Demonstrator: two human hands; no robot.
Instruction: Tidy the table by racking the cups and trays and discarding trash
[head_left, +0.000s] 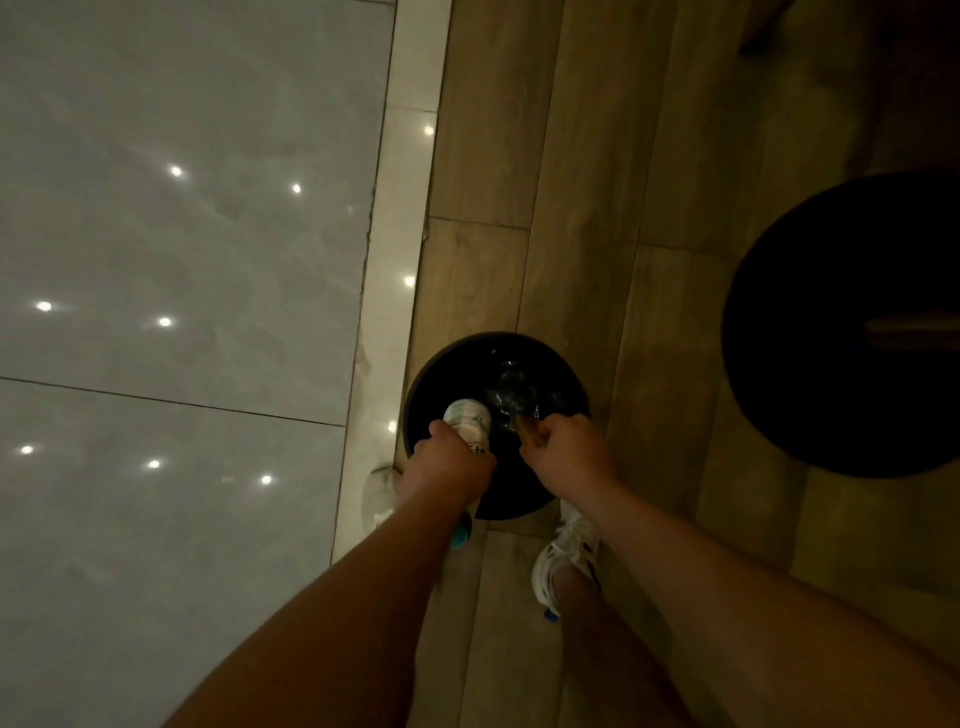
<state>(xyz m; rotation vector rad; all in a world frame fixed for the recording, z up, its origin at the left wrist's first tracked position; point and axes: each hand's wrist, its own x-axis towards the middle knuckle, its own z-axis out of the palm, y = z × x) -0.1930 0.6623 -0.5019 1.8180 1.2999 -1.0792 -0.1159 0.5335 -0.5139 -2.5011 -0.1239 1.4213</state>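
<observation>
Black bin (519, 364) on wood floor (571, 208), left hand (447, 462) over bin's near-left rim, grip closed round pale cup (467, 421), right hand (566, 452) over near-right rim, grip pinched shut on small brown scrap (530, 431), shoes (566, 556) just behind bin

The floor is in two parts: glossy pale grey stone tiles (182, 260) on the left, mirroring small points of light, and matt brown wood-look planks (582, 182) on the right, split by a narrow cream border strip (400, 218) running from near to far. On the planks, right beside the strip, stands a round black bin (447, 374) with a shiny dark liner. A large round black base (841, 332) lies on the planks at far right. Two white trainers (563, 561) stand just near the bin, one on the strip
</observation>
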